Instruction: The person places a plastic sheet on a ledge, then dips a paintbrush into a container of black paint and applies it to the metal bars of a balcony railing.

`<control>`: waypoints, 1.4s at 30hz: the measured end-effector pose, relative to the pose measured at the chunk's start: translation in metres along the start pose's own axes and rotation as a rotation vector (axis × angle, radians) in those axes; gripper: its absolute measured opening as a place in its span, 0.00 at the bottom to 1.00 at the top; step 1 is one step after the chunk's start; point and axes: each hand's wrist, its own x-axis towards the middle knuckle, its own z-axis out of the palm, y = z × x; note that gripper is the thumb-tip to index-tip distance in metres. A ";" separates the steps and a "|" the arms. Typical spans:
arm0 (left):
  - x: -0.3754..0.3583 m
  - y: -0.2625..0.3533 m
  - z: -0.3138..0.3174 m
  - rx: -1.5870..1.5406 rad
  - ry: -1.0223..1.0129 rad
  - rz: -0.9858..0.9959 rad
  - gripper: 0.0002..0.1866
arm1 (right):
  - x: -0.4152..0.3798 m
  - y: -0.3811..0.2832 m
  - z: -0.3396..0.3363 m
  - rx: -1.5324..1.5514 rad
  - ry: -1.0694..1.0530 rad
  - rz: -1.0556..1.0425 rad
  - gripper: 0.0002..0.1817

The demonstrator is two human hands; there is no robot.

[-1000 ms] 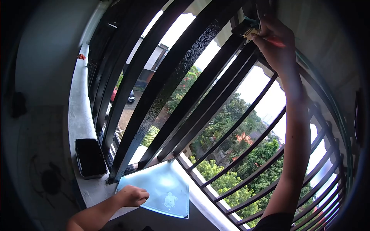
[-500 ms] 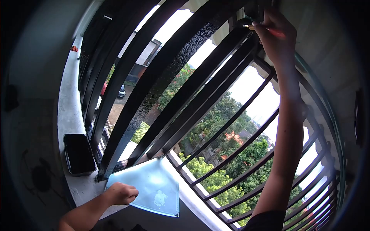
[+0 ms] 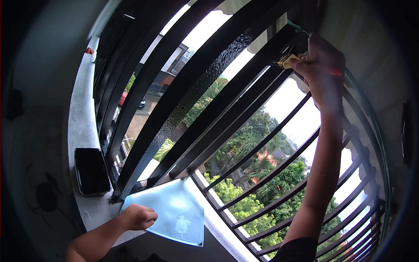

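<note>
High on the right, my right hand [image 3: 323, 65] is closed around a paintbrush [image 3: 287, 61] with dark-tipped bristles and a glimpse of red handle. The bristle end lies against or very near the dark bars [image 3: 257, 83] of a window grille; contact is hard to make out. Below, my left hand [image 3: 139, 217] is a closed fist over the near left edge of a light-blue translucent panel [image 3: 179, 205] in the sill corner. Whatever the fist holds, if anything, is hidden. One wide bar [image 3: 183, 94] looks glossy and wet.
A black rectangular container [image 3: 92, 172] stands on the white sill [image 3: 83, 126] at the left. A small orange object [image 3: 89, 50] lies farther up that sill. More bars [image 3: 279, 187] run along the right side, with a green hose-like line [image 3: 371, 118] beyond my arm.
My right hand has moved downward and slightly right with the paintbrush, whose bristles now show more clearly. My left hand stays nearly in place, and the view has shifted slightly.
</note>
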 end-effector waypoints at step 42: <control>0.001 0.001 -0.004 -0.016 0.009 0.004 0.01 | -0.020 -0.018 0.003 0.292 -0.369 0.120 0.13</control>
